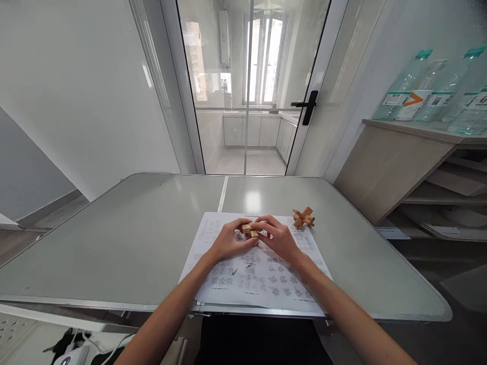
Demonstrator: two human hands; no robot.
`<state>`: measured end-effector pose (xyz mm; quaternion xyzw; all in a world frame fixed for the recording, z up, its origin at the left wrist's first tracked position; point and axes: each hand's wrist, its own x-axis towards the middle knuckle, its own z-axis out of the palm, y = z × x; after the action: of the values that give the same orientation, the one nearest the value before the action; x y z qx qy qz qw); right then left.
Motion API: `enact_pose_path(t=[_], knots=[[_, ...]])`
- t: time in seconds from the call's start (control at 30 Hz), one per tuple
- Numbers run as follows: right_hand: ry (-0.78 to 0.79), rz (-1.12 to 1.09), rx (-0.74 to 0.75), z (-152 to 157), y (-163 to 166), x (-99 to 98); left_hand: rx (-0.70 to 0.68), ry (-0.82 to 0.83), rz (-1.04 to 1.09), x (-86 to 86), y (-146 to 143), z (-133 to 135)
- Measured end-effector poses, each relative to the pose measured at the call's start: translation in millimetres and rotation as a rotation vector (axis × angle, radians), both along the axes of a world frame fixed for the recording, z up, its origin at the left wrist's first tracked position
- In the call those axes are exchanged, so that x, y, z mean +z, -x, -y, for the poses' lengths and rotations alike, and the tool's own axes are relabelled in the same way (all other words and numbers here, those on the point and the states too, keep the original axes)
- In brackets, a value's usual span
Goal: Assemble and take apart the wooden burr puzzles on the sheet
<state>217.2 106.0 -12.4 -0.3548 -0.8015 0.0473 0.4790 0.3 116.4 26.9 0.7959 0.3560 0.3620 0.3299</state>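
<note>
Between the two hands, above the middle of the printed paper (pixel 203 248), sit a few small, light wooden blocks (pixel 249 229), meeting at angles; from where I stand I can't tell whether they are locked into one another or only pressed together. The left hand (pixel 231 238) curls around them from one side, its grip narrow, thumb below and fingers above. The right hand (pixel 278 235) comes in from the other side with its fingertips drawn in on the same blocks, so its grip is narrow too. I'd judge this piece of work to be partway along: some blocks are gathered, yet the clump looks small and uneven, and how many more belong to it I can't make out, with the fingers covering so much. Near the paper's far right corner lies a darker wooden burr puzzle (pixel 303 218), its bars crossing and, as it seems to me, already joined, with neither hand on it. The paper carries rows of small diagrams, two of them near dark handwritten marks. Beneath everything spreads the grey-green table (pixel 114 243), its far edge near a glass door; off to the right, clear plastic bottles (pixel 405 86) stand on a shelf unit (pixel 411 147).
</note>
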Motion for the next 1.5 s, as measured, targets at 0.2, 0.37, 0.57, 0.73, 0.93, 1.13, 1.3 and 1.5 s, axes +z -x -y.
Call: enact_pose_path(t=[0.2,0.37,0.57,0.73,0.93,1.13,1.3,1.5], knots=[[-0.023,0.015,0.005,-1,0,-0.9,-0.003,-0.001,-0.01,-3.2,1,-1],[-0.002,0.032,-0.022,-2,-1,-3.1,-0.004,0.001,-0.012,-3.6,0,-1],[0.017,0.045,-0.011,-2,-1,-5.9,-0.002,0.01,-0.022,-6.3,1,-2],[0.028,0.013,-0.01,-1,0,-3.3,-0.001,-0.004,-0.02,-4.9,1,-1],[0.089,0.017,-0.015,1,-2,-1.1,0.005,-0.023,-0.016,-4.1,0,0],[0.372,-0.109,0.041,0,-4,3.6,0.061,-0.087,-0.016,-11.1,0,-5],[0.743,-0.287,0.19,0,-1,9.1,0.083,-0.132,-0.017,-12.7,0,-7],[0.754,-0.351,0.199,-2,-1,5.4,0.039,-0.142,-0.053,-12.1,0,-5]])
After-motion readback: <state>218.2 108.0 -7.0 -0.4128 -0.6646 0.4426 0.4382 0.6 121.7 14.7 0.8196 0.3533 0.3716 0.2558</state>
